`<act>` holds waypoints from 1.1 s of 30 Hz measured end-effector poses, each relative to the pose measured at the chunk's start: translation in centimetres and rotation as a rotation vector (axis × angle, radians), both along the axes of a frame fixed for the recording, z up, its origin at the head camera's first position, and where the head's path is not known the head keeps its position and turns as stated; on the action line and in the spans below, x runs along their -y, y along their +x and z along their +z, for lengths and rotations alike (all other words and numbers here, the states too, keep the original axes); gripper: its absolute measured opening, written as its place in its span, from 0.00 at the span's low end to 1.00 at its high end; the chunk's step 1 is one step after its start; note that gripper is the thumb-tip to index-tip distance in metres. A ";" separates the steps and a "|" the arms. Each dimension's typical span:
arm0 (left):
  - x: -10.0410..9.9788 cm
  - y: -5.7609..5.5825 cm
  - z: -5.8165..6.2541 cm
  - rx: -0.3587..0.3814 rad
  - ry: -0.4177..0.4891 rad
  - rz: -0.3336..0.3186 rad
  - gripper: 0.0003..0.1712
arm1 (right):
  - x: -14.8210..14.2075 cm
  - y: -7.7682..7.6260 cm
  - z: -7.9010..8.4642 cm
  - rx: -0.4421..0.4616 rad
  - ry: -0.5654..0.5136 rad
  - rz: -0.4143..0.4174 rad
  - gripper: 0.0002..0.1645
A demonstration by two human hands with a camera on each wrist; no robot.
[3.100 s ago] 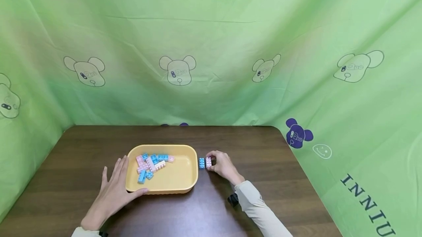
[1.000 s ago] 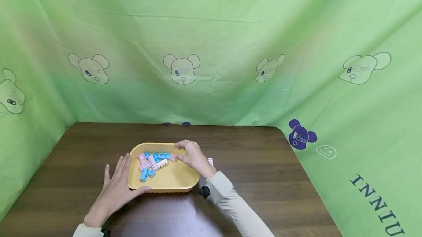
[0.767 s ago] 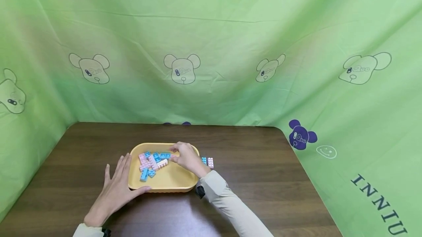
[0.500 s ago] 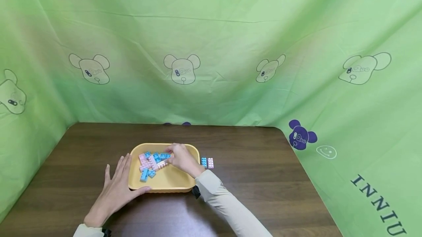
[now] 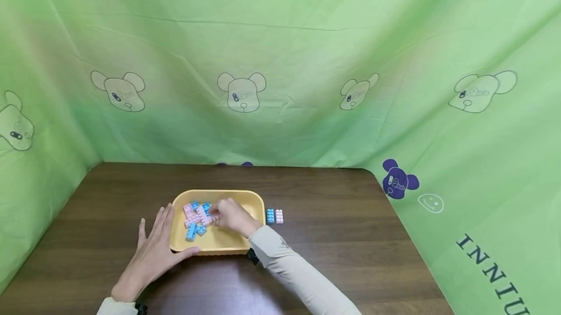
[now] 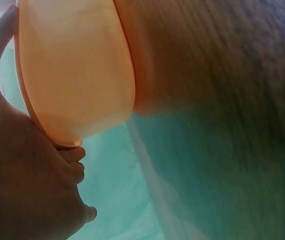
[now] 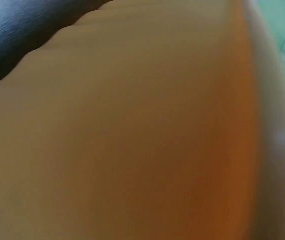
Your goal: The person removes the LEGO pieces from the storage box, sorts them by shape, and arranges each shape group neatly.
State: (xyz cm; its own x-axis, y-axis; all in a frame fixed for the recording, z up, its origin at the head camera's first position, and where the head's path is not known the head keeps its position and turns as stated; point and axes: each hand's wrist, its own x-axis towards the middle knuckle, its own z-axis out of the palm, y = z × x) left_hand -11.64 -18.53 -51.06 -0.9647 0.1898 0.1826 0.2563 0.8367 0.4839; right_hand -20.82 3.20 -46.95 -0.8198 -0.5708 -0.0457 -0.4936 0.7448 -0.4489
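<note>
A yellow tray (image 5: 219,193) stands on the table with several pink and blue toy building bricks (image 5: 191,216) grouped in its left part. My left hand (image 5: 149,256) rests against the tray's left side, fingers straight and spread, thumb along the near rim. In the left wrist view the same hand (image 6: 27,185) touches the tray's edge. My right hand (image 5: 232,216) reaches into the tray, its bent fingertips among the bricks, beside a long pale pink brick (image 5: 203,214). Whether they pinch a brick is hidden. The right wrist view shows mostly the tray's blurred outer wall (image 7: 107,125).
Right of the tray, a blue brick (image 5: 270,216) and a pink brick (image 5: 279,216) stand side by side on the brown wooden table (image 5: 342,237). A green printed cloth (image 5: 280,130) hangs behind the table and at its sides.
My right hand has left the pink brick beside the tray, come in over the tray and moved leftward to the bricks, covering some. The left hand has stayed on the tray.
</note>
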 end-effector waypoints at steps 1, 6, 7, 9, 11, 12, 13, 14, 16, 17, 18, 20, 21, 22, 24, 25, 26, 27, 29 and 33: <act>0.0 0.0 0.0 0.000 0.001 0.001 0.76 | 0.0 0.0 -0.1 0.001 0.008 0.000 0.20; -0.1 0.0 0.0 -0.003 -0.001 -0.003 0.77 | 0.0 0.2 -0.1 -0.007 0.027 -0.006 0.20; -0.2 0.0 0.0 -0.004 -0.002 -0.004 0.77 | 0.0 0.3 -0.1 -0.011 0.028 -0.005 0.21; -0.2 0.0 0.0 -0.005 -0.004 -0.005 0.77 | 0.0 0.4 0.0 -0.025 0.041 -0.005 0.20; -0.2 0.0 0.1 -0.010 0.005 -0.006 0.77 | 0.0 0.4 0.1 -0.054 0.062 0.003 0.20; -0.2 0.0 0.2 -0.013 0.010 -0.006 0.77 | 0.1 0.4 0.2 -0.073 0.076 0.009 0.20; -0.1 0.1 0.2 -0.018 0.015 -0.005 0.76 | 0.2 0.5 0.3 -0.089 0.092 0.016 0.21; -0.1 0.1 0.2 -0.020 0.020 -0.006 0.76 | 0.2 0.5 0.4 -0.102 0.106 0.020 0.21; 0.0 0.2 0.2 -0.030 0.028 -0.007 0.75 | 0.3 0.5 0.6 -0.106 0.121 0.023 0.22; 0.0 0.2 0.2 -0.031 0.027 -0.008 0.75 | 0.3 0.5 0.7 -0.105 0.125 0.022 0.23; -0.1 0.2 0.2 -0.029 0.029 -0.009 0.75 | 0.3 0.6 0.7 -0.094 0.128 0.014 0.23; 0.0 0.2 0.1 -0.025 0.027 -0.011 0.75 | 0.4 0.6 0.7 -0.080 0.124 0.005 0.24; 0.0 0.2 0.1 -0.024 0.025 -0.010 0.75 | 0.4 0.6 0.7 -0.078 0.125 0.001 0.24; 0.0 0.2 0.1 -0.024 0.024 -0.010 0.75 | 0.4 0.7 0.7 -0.082 0.129 0.001 0.24; 0.0 0.2 0.0 -0.017 0.024 -0.011 0.75 | 0.4 0.7 0.6 -0.084 0.130 0.000 0.25; 0.0 0.1 0.0 -0.017 0.022 -0.012 0.76 | 0.3 0.7 0.6 -0.087 0.132 0.001 0.25; 0.0 0.1 0.0 -0.017 0.021 -0.013 0.76 | 0.3 0.7 0.6 -0.088 0.140 0.000 0.25; -0.1 0.1 0.0 -0.020 0.018 -0.014 0.76 | 0.3 0.7 0.6 -0.086 0.142 0.000 0.25; -0.1 0.1 0.0 -0.022 0.021 -0.016 0.75 | 0.2 0.6 0.7 -0.091 0.155 -0.004 0.24; -0.1 0.2 0.0 -0.032 0.033 -0.014 0.74 | 0.0 0.6 0.7 -0.105 0.178 -0.027 0.19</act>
State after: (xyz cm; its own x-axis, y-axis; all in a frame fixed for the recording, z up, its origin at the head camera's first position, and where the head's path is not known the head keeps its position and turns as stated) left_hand -11.39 -18.42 -51.06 -0.9555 0.1964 0.2199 0.2835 0.8169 0.5022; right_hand -20.23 3.24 -46.20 -0.8400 -0.5395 -0.0570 -0.5100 0.8211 -0.2561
